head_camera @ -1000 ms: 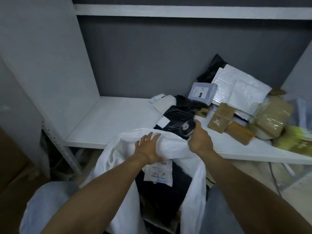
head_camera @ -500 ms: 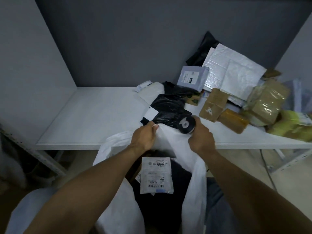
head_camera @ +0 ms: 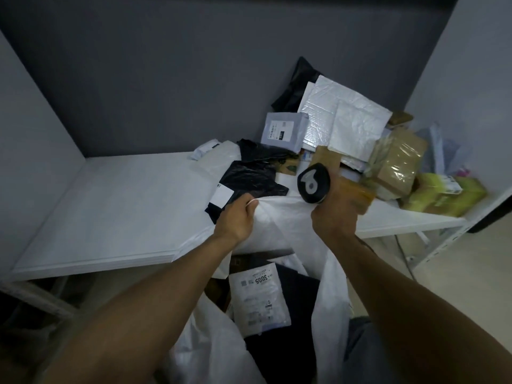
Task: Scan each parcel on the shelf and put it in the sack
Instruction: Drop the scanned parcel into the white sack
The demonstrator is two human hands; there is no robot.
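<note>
the left hand (head_camera: 237, 216) pinches the far rim of the white woven sack (head_camera: 279, 234). its thumb and curled fingers are closed on the fabric, and it holds the rim up at the near edge of the white shelf board (head_camera: 119, 206). the right hand (head_camera: 336, 217) is just to the right of it. its grip is closed around a black handheld scanner with a white mark (head_camera: 312, 183), and the head of the scanner points up and to the left. the rim of the sack runs up to the underside of this hand, but i cannot tell if these fingers pinch it too.

the sack hangs open below the shelf, on the near side. inside it a flat white parcel with a printed label "3005" (head_camera: 259, 297) lies on top of a dark parcel (head_camera: 302, 314).

the other parcels lie in a loose pile on the right half of the shelf. a black plastic bag parcel with a white label (head_camera: 249, 180) is just beyond the left hand. a grey mailer bag (head_camera: 282, 131) is farther back. white bubble mailers (head_camera: 346, 117) are near the dark grey back wall (head_camera: 166, 79). a brown cardboard box wrapped in clear tape (head_camera: 400, 162) and a yellow-green parcel (head_camera: 446, 194) are at the right end.
</note>
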